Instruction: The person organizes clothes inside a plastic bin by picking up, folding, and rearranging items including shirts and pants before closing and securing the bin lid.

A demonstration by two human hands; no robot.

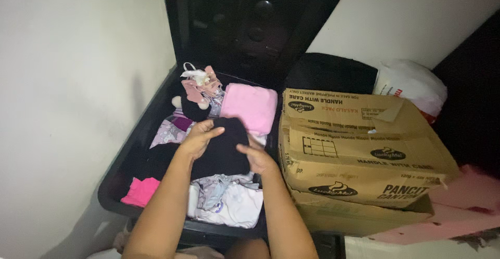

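Against white walls [67, 82] (dim): black bin [112, 186]

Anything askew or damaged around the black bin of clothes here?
The cardboard box beside the black bin looks crushed: its top sags and its flaps sit crooked. Both hands hold a black garment.

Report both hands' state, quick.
Left hand: closed on the black garment.
Right hand: gripping the same black garment over the black bin.

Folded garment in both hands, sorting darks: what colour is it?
Black garment, head view.
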